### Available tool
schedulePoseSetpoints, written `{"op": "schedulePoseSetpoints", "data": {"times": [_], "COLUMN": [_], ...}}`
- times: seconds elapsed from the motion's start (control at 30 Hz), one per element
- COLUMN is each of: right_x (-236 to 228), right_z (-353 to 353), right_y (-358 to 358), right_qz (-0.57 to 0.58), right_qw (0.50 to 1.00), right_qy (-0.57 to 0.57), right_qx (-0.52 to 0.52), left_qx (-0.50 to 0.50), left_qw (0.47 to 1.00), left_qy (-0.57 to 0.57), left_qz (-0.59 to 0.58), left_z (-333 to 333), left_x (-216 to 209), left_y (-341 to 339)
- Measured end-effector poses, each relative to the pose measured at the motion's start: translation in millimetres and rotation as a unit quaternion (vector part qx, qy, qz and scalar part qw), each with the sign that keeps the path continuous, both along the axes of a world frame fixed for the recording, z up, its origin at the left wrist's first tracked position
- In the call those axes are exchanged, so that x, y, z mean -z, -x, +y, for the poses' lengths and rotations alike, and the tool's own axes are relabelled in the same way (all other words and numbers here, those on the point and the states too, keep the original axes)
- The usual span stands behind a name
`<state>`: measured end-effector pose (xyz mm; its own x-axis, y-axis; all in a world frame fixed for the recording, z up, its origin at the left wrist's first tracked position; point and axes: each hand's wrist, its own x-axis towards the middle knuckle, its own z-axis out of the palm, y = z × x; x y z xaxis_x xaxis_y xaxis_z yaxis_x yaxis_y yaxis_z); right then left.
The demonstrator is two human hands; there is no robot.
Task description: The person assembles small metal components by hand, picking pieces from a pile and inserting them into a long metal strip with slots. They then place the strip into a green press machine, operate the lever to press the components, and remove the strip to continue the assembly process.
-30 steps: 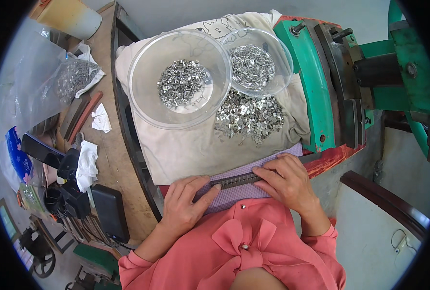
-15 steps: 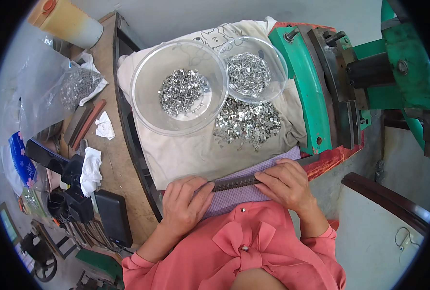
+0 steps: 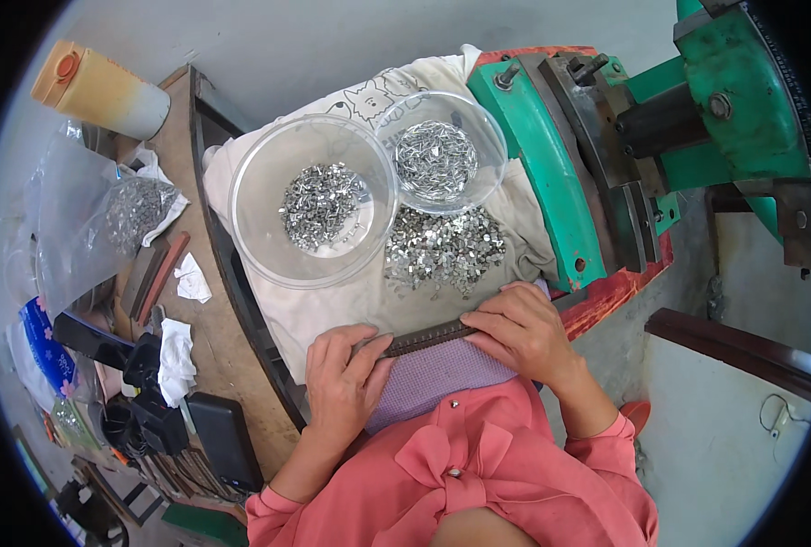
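Between my two hands I grip a dark, narrow metal strip with a row of small notches (image 3: 426, 338). My left hand (image 3: 340, 369) pinches its left end, and my right hand (image 3: 521, 330) its right end. Beneath the strip lies a purple woven cloth (image 3: 424, 378) over my lap. Just beyond it, a heap of small shiny metal pieces (image 3: 446, 248) is spread on a pale cloth (image 3: 282, 314). Behind the heap, a smaller clear tub (image 3: 499, 178) holds thin silvery pins. The larger clear tub (image 3: 241, 214) to its left contains short metal pieces.
A green machine (image 3: 533, 182) with dark steel plates stands at the right. On the left, a wooden table (image 3: 232, 365) bears a plastic bag of metal parts (image 3: 137, 214), crumpled tissues (image 3: 176, 365), a black case (image 3: 225, 440) and a yellowish container (image 3: 105, 96).
The strip has tilted, its right end now farther from me, and it sits closer to the heap. Both hands keep their hold. My view has also shifted slightly.
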<state>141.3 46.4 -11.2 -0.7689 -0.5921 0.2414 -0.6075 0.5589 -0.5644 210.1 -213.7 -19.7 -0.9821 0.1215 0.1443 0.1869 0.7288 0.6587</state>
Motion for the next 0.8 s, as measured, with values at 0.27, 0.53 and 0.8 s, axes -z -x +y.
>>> {"op": "schedulePoseSetpoints", "data": {"times": [0.27, 0.53, 0.8], "right_x": [-33.3, -39.4, -34.0], "right_z": [-7.9, -30.9, -34.1], "right_y": [32.8, 47.4, 80.0], "right_qz": [0.026, 0.072, 0.112], "right_qw": [0.998, 0.996, 0.987], "right_qy": [0.037, 0.026, -0.009], "right_qx": [0.047, 0.055, 0.118], "left_qx": [0.001, -0.001, -0.003], "left_qw": [1.000, 1.000, 1.000], "left_qy": [-0.004, -0.019, -0.018], "left_qz": [0.004, -0.011, -0.010], "left_z": [-1.5, -2.5, -3.5], "left_x": [0.3, -1.4, 1.2], "left_y": [-0.3, 1.2, 1.0]}}
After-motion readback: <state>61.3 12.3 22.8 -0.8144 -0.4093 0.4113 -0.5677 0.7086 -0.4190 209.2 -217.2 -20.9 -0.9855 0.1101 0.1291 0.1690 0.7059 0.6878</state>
